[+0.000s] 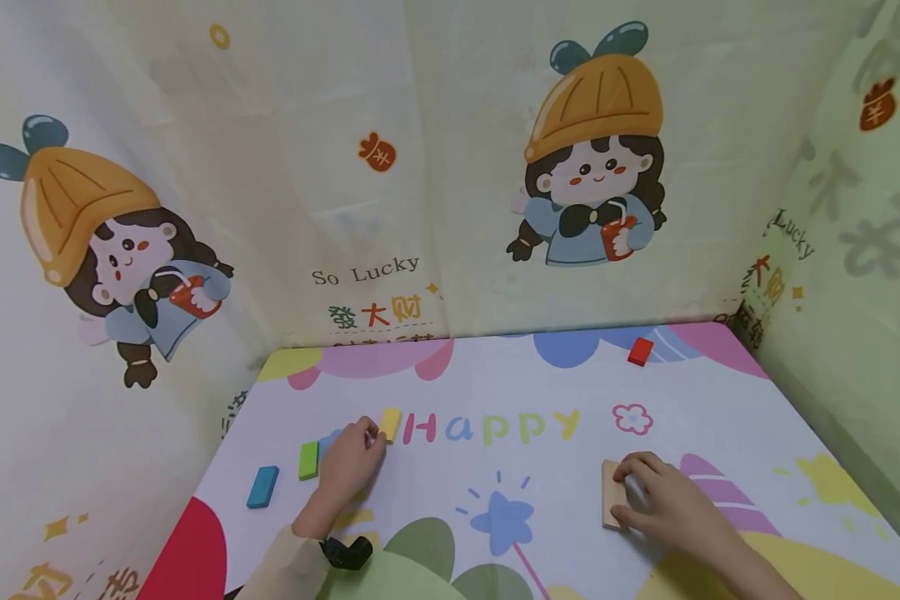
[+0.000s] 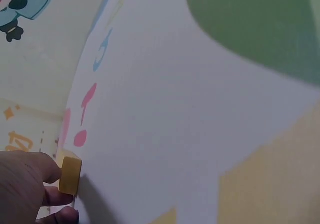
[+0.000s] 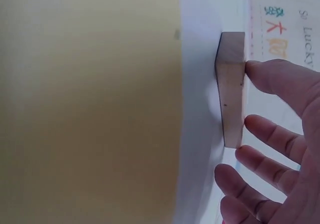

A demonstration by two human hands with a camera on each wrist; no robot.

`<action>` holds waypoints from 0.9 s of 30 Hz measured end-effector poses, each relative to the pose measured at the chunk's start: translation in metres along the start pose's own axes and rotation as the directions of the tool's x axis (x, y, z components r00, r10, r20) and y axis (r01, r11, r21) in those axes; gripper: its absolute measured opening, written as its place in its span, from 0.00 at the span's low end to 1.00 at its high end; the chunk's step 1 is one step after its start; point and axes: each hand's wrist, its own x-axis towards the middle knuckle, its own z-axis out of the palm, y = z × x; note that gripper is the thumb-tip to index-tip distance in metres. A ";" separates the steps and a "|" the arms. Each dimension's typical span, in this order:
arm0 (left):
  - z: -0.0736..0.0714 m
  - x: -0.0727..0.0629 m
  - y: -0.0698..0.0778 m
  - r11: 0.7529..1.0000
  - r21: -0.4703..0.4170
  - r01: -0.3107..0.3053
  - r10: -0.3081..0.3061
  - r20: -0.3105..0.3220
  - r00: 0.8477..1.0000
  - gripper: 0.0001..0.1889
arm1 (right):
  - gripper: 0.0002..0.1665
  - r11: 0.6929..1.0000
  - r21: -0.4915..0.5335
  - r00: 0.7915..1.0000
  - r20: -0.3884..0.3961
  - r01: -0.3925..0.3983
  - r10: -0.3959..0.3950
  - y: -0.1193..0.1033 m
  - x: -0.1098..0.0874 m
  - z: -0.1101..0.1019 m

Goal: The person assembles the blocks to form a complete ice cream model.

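A: Where is the yellow block (image 1: 392, 425)?
B: On the table (image 1: 562, 467), at two o'clock from the left hand (image 1: 354, 454). The finger and thumb touch its side. I can't tell if they squeeze it.

A: And the wooden block (image 1: 611, 494)?
B: It lies at nine o'clock from the right hand (image 1: 663, 500). In the right wrist view that hand is spread wide. The thumb tip and a fingertip touch the block, but they don't wrap around it.

A: What's close by?
B: The green block (image 1: 309, 460) is at nine o'clock from the left hand. The blue block (image 1: 263, 487) is at eight o'clock from the green one, a bit apart.

A: Any more blocks?
B: A red block (image 1: 641, 352), well away, near twelve o'clock from the wooden one.

A: What about the pictures?
B: The word "Happy" (image 1: 491, 427) is at three o'clock from the yellow block, just beside it. Past the table, at twelve o'clock, the cloth wall (image 1: 465, 167) has cartoon kids in orange hats.
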 end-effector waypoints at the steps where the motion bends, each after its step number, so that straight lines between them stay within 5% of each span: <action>1: 0.001 0.000 0.001 1.000 0.000 0.001 -0.001 0.001 1.000 0.10 | 0.23 1.000 0.007 1.000 0.003 -0.002 0.002 -0.003 0.000 0.001; 14: 0.011 -0.001 0.017 0.999 0.001 -0.054 0.054 0.006 0.999 0.09 | 0.23 0.996 0.083 0.999 0.036 0.025 -0.028 -0.040 0.009 0.016; 27: 0.023 -0.002 0.027 0.999 -0.017 -0.042 0.042 -0.004 0.999 0.09 | 0.23 0.990 0.116 0.996 0.027 0.083 -0.086 -0.054 0.012 0.027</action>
